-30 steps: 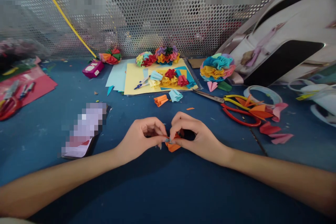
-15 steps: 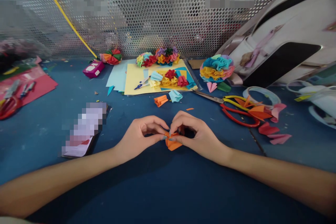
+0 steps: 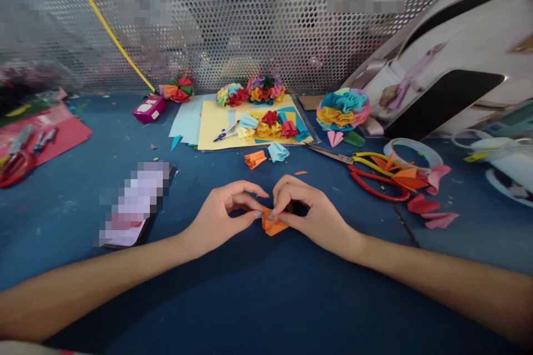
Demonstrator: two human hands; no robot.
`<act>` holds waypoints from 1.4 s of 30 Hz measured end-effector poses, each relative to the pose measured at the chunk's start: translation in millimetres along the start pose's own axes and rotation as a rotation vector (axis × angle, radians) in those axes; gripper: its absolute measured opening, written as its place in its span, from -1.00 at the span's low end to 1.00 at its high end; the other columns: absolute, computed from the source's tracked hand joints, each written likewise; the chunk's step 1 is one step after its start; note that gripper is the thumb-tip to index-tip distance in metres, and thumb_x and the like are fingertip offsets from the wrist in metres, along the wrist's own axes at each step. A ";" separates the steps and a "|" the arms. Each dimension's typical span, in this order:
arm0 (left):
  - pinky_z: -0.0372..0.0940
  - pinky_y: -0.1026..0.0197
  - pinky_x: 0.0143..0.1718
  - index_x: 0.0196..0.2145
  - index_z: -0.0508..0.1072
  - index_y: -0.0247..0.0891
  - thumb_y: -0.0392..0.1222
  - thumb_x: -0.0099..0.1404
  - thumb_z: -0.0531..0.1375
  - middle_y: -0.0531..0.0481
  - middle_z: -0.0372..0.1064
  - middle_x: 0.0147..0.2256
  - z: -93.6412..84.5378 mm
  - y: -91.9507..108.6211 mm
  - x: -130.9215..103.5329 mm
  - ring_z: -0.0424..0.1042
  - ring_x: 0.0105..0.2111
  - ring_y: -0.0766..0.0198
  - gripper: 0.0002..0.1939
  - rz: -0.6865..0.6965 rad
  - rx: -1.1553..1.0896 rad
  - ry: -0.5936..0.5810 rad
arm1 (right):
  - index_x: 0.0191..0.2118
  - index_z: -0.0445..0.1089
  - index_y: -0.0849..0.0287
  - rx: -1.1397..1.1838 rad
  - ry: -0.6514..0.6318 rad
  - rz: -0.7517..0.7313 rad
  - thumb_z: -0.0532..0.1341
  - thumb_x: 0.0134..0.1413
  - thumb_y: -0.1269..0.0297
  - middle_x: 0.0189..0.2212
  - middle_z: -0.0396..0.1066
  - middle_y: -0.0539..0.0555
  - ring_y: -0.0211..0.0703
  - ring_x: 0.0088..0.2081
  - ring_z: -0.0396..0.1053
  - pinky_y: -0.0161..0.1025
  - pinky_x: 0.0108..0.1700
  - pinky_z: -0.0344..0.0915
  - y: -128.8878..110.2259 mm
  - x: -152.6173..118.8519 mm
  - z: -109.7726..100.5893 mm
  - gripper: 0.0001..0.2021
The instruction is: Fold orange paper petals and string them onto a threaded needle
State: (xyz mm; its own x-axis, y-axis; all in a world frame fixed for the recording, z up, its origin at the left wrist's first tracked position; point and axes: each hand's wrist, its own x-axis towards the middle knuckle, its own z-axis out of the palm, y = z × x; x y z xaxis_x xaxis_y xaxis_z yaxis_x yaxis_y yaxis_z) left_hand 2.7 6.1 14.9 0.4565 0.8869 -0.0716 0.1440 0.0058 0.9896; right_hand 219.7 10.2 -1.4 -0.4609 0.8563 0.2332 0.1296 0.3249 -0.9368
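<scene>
As I look on with the clock's twelve set toward the silvery perforated panel (image 3: 258, 28) at the back, a small folded piece of bright orange paper (image 3: 275, 227) sits at the centre, held between two bare hands above the blue-painted tabletop (image 3: 270, 299). The left hand (image 3: 214, 216) comes in from nine o'clock; its thumb and middle finger meet at the paper's near-left edge, the index finger lifted apart from them. The right hand (image 3: 320, 213), in from three, has its thumb and index fingers clamped on the paper, while the farther ones curl behind, partly hidden.

Just off twelve o'clock, toward eleven, lies a pleated orange paper piece (image 3: 255, 160), with a pleated pale-blue paper piece (image 3: 278, 151) beside it at twelve. Beyond them is a yellow sheet (image 3: 212, 127) bearing a cluster of small crimped paper pieces (image 3: 270, 128). A dark-edged phone (image 3: 135, 205) rests near nine, and a small purple box (image 3: 149, 109) between ten and eleven. Around one o'clock sits a ruffled multicoloured paper ball (image 3: 343, 110). At two, long-bladed scissors with red and yellow handles (image 3: 347, 158) lie beneath orange pointed paper petals (image 3: 410, 178), near a pale tape ring (image 3: 435, 156).
</scene>
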 end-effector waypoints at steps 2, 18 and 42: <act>0.47 0.24 -0.18 -0.06 0.47 -0.30 -0.38 0.22 0.25 -0.06 0.64 -0.32 0.6 0.0 0.5 0.63 -0.28 0.21 -0.70 0.001 0.009 0.006 | -0.43 0.44 0.13 -0.001 0.002 -0.002 0.33 0.17 0.34 -0.30 0.31 0.03 -0.21 -0.28 0.36 -0.28 -0.32 0.32 -0.6 0.2 0.5 -0.84; 0.46 0.27 -0.18 0.04 0.43 -0.31 -0.39 0.20 0.25 -0.04 0.64 -0.33 2.5 1.7 -0.8 0.63 -0.30 0.23 -0.58 0.001 0.031 0.024 | -0.42 0.45 0.14 0.030 -0.005 -0.003 0.33 0.13 0.48 -0.31 0.31 0.00 -0.24 -0.29 0.37 -0.29 -0.29 0.30 -1.5 0.2 1.6 -0.85; 0.39 0.24 -0.10 0.20 0.36 -0.23 -0.38 0.26 0.25 0.04 0.63 -0.31 -1.0 0.4 -3.3 0.58 -0.29 0.27 -0.45 0.018 0.117 -0.033 | -0.31 0.39 0.13 0.054 -0.014 0.099 0.34 0.08 0.46 -0.38 0.35 -0.07 -0.34 -0.43 0.27 -0.35 -0.37 0.25 -5.0 0.7 1.8 -0.87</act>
State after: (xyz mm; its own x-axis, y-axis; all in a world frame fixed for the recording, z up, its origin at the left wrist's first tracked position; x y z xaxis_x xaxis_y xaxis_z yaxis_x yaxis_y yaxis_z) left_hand 0.4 3.6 15.7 0.4887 0.8704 -0.0599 0.2358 -0.0657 0.9696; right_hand 217.2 8.5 3.0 -0.4602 0.8775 0.1353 0.1276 0.2162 -0.9680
